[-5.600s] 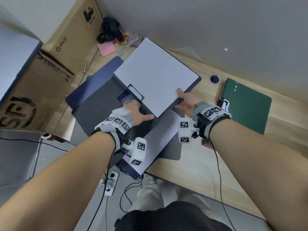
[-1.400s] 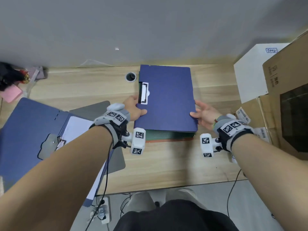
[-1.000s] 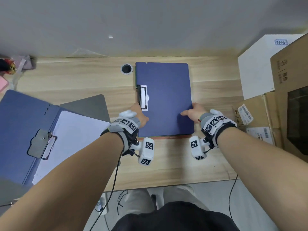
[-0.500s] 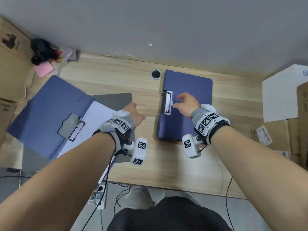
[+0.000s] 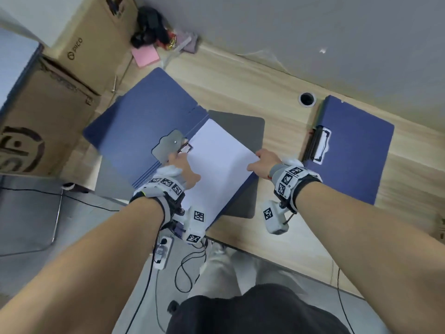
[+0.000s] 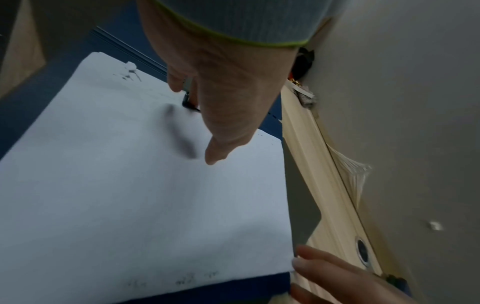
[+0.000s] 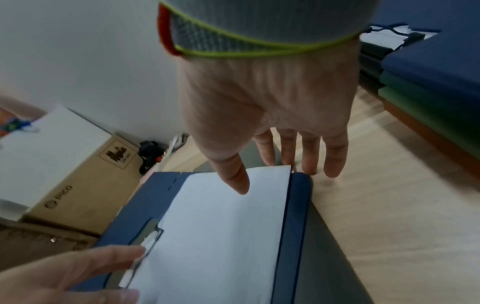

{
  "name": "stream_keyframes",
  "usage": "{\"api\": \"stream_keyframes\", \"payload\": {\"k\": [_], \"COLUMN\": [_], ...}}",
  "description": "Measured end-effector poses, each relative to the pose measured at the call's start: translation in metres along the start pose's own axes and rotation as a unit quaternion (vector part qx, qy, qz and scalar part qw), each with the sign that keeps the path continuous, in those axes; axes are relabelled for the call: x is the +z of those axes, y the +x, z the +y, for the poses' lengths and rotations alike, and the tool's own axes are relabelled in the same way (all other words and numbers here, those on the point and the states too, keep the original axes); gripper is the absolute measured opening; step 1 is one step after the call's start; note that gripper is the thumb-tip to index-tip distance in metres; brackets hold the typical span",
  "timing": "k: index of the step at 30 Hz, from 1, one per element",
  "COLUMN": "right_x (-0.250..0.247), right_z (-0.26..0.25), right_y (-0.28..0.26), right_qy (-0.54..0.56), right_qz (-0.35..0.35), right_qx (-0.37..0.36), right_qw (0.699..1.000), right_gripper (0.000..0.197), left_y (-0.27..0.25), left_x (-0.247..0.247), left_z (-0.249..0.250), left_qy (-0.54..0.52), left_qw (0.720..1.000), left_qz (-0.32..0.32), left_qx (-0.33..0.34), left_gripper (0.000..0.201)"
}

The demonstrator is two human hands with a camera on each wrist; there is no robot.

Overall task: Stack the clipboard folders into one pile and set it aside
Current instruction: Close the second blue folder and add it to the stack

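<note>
Hands (image 5: 184, 165) (image 5: 263, 160) astride open folder (image 5: 134, 121), spine diagonal.

Left hand (image 5: 183, 170) held forward, fingers extended — thumb splayed, right hand (image 5: 264, 162) palm down, fingers straight, thumb apart

Light wooden desk (image 5: 240, 88) set against a plain grey wall (image 5: 313, 25). Round cable hole with a silver rim (image 5: 306, 99) in the desktop, near the wall. At the far left corner of the desk lies a pink sticky-note pad (image 5: 145, 56), just beside a black tangled heap (image 5: 149, 27) with red and gold bits; can't tell what it is. Left of the desk there is a brown cardboard box printed "PICO" (image 5: 96, 37), with a bigger brown cardboard box with a black round logo (image 5: 48, 112) in front of it. Grey floor (image 5: 84, 213) below, and on it a white power strip (image 5: 163, 251), loose black cables (image 5: 187, 268) and a thin chrome tube frame (image 5: 56, 225).
</note>
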State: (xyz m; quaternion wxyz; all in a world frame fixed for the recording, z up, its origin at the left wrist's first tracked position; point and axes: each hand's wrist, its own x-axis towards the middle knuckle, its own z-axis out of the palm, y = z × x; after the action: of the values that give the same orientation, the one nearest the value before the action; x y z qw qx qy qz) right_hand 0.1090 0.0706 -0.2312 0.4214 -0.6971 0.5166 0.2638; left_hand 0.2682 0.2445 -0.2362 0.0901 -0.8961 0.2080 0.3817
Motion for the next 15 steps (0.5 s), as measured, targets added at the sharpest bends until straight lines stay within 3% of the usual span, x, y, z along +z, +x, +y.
{"api": "stream_keyframes", "payload": {"k": [4, 7, 11, 13, 15], "right_x": [0.003, 0.001, -0.004, -0.003, -0.004], "right_z": [-0.003, -0.002, 0.011, 0.019, 0.024], "right_y": [0.007, 0.004, -0.005, -0.003, -0.005], "right_qy": [0.026, 0.060, -0.052, -0.032, -0.007], "right_qz": [-0.013, -0.039, 0.022, 0.019, -0.020], "right_qx": [0.045, 0.087, 0.130, 0.138, 0.132], "right_qw": [0.999, 0.994, 0.990, 0.990, 0.991], "right_gripper": [0.044, 0.051, 0.058, 0.066, 0.055], "left_y": [-0.001, 0.001, -0.003, -0.005, -0.004], "left_x": [0.000, 0.001, 0.006, 0.005, 0.005], "left_z": [0.001, 0.003, 0.011, 0.011, 0.011], "left_qy": [0.007, -0.011, -0.005, 0.006, 0.003], "left_qw": [1.000, 0.999, 0.999, 0.999, 0.999], "left_qz": [0.004, -0.020, -0.020, -0.019, -0.026], "left_qx": [0.016, 0.030, 0.031, 0.029, 0.030], "left_gripper": [0.075, 0.084, 0.095, 0.090, 0.079]}}
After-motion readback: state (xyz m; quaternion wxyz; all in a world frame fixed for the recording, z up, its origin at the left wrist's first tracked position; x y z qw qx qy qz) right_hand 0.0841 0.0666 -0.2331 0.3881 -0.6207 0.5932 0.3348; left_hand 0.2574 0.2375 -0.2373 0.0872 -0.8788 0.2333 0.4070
